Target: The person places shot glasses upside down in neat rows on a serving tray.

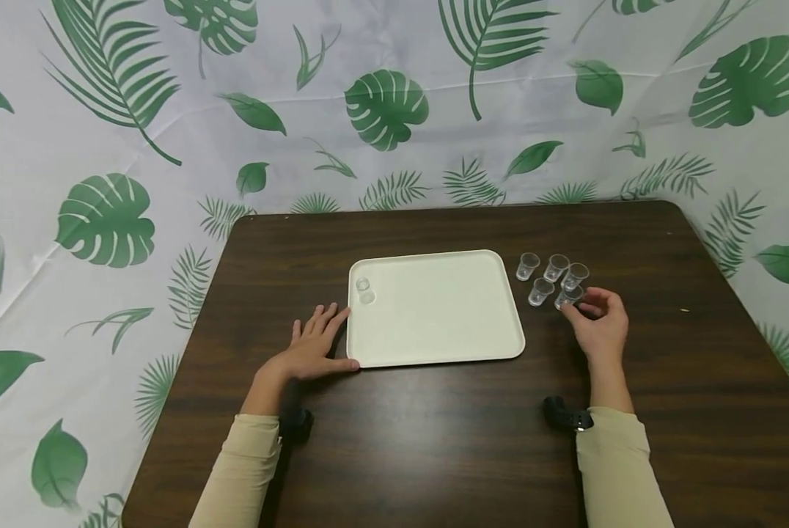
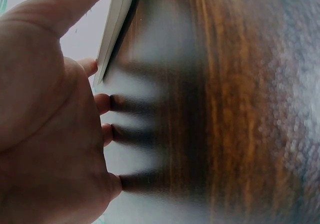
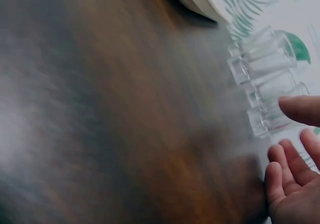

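Note:
My left hand (image 1: 312, 352) rests spread at the left side of a cream rectangular tray (image 1: 434, 356), thumb at its near left corner and index finger at its left edge. The left wrist view shows the palm and the tray rim (image 2: 114, 28). One small clear cup (image 1: 364, 288) stands on the tray near its left edge. To the right of the tray, several similar clear cups (image 1: 528, 265) stand close together on the table. My right hand (image 1: 602, 323) is at the nearest cup (image 1: 568, 295), thumb and fingers apart around its side; firm contact is not visible.
The dark wood-grain table (image 1: 421, 440) reaches back to a white cloth (image 1: 394, 44) with green leaf prints. Black wrist bands (image 1: 566, 414) sit at both cuffs. The clustered cups (image 3: 260, 58) nearly touch one another.

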Demonstrator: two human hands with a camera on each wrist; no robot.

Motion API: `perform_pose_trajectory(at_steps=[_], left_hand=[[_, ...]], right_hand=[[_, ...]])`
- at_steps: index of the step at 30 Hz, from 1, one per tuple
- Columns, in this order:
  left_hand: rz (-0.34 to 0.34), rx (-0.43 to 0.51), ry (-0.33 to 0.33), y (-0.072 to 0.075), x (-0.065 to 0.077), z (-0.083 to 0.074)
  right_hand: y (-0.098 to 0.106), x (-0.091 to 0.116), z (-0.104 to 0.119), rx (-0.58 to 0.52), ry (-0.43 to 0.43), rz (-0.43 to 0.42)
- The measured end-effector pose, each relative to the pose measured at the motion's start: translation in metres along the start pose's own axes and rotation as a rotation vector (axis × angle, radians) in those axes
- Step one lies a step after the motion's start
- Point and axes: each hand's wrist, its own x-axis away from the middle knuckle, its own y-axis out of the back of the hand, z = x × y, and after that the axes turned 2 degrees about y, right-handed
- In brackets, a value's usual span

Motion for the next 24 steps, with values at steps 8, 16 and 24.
perform_pose_trajectory(at_steps=[8,16,24], left_hand=[[0.010,0.003,0.004,-0.0007,0.0026,-0.0019],[0.002,0.006,0.004,0.0002,0.0012,-0.0009],[0.018,0.015,0.007,0.0042,-0.0008,-0.0040]], right_hand=[[0.0068,-0.0010,0.0021,0.176,0.020,0.132],[0.0066,-0.0046,-0.0001,0.249,0.029,0.138],[0.0044,-0.0067,-0.0012,0.256,0.030,0.126]])
